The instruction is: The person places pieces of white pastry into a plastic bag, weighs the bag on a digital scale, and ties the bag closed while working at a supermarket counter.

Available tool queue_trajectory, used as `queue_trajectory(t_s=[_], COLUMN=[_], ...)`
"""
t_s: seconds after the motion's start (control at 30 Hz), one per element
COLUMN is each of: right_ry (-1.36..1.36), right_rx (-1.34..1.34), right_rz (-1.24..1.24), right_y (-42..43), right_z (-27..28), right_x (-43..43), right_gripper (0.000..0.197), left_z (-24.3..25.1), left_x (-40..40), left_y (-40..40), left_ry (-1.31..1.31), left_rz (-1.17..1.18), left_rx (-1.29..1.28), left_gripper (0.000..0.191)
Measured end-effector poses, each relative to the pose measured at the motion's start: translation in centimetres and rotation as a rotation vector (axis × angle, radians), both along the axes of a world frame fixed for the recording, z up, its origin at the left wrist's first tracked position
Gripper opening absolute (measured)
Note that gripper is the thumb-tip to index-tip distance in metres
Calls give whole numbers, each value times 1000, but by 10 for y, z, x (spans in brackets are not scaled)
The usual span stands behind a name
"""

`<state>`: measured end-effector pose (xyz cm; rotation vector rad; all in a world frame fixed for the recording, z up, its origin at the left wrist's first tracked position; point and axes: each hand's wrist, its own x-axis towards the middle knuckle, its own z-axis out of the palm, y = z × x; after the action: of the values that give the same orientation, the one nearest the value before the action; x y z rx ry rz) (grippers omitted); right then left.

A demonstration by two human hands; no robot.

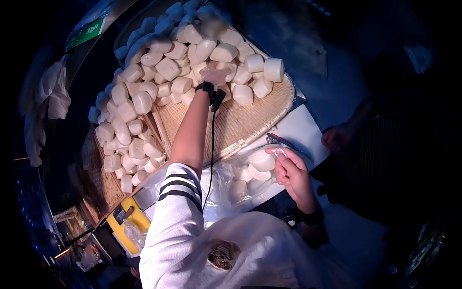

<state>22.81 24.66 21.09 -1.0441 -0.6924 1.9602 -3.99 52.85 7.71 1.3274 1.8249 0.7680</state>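
White steamed buns (168, 68) lie heaped on a woven bamboo tray (249, 117). My left hand (216, 74), seemingly covered in thin clear plastic, reaches into the heap and touches buns there. Its fingertips blend with the buns, so whether they grip one is unclear. Lower right, my right hand (294, 175) pinches the gathered edge of a clear plastic bag (220, 180) between thumb and forefinger. Several buns (260, 173) sit inside that bag, which rests on a white surface (306, 123). Black bands circle both my wrists, and a cable runs from the left one.
A red-edged tool (283, 141) lies beside the bag. Another person's hand (337, 137) is at the right. Lower left are a yellow box (131, 220) and crumpled clear plastic (135, 233). More buns (126, 144) fill the left side. White plastic bags (54, 88) hang far left.
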Motion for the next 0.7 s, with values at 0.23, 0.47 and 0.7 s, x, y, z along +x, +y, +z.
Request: queue_trajectory(t_s=[0.23,0.47,0.7], right_ry=[61,137,143], right_rx=[-24,-13,-5], right_rz=[40,45,84], right_y=[-2,-1,-11], right_z=[6,14,10], right_x=[-3,-16,-14], right_gripper=[33,31,28], left_z=[91,139,54], left_x=[-71,-52,38], left_y=[-93,-276,-379], left_ry=[-373,-1348,-192], left_rz=[-415,-66,-253], left_rx=[-352,-174,83], left_gripper=[83,77,75])
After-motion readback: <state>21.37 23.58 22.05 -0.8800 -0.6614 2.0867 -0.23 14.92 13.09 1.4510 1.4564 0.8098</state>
